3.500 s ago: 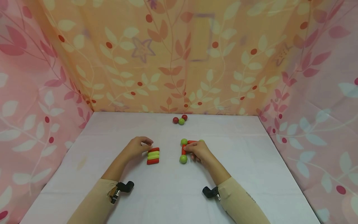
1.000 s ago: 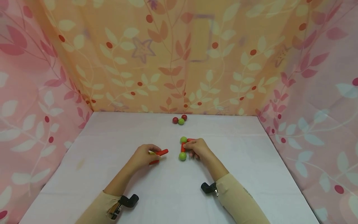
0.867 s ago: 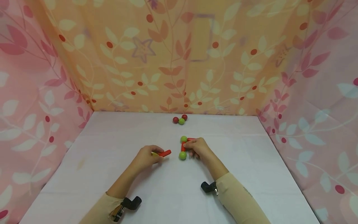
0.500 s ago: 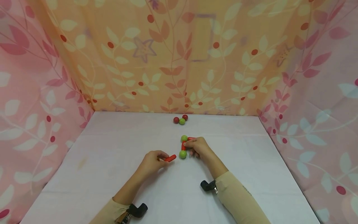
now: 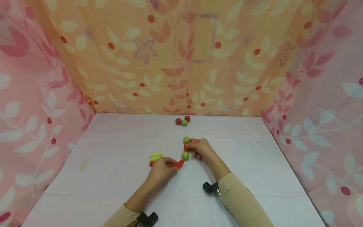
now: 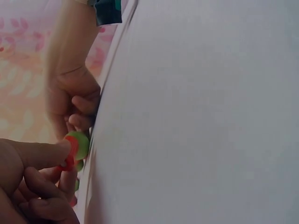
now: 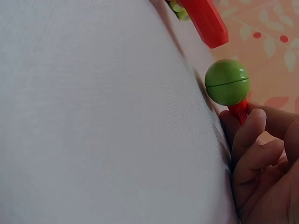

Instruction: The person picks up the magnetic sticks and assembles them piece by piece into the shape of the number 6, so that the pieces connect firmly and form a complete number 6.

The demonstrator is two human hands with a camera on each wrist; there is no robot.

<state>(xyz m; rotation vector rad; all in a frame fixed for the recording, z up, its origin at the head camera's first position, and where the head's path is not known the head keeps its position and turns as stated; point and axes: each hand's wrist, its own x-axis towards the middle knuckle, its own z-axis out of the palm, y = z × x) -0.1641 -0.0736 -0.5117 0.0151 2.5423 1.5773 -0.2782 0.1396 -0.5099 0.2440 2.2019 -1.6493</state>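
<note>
In the head view my left hand pinches a red rod between thumb and fingers. Its free end points at a green ball, with a small gap between them in the right wrist view. That ball caps the near end of a second red rod, which my right hand pinches. At the far end sits another green ball, from which a further red rod runs right, partly hidden behind the right hand. The right wrist view shows a seam around the near green ball.
Left of the joined pieces lie yellow-green rods and a red rod, partly covered by the left hand. Two red balls and a green ball sit together near the back edge of the white table.
My left hand has taken a red rod from the row and carried it right, towards the near green ball. My right hand and the joined pieces have shifted slightly away from me.
</note>
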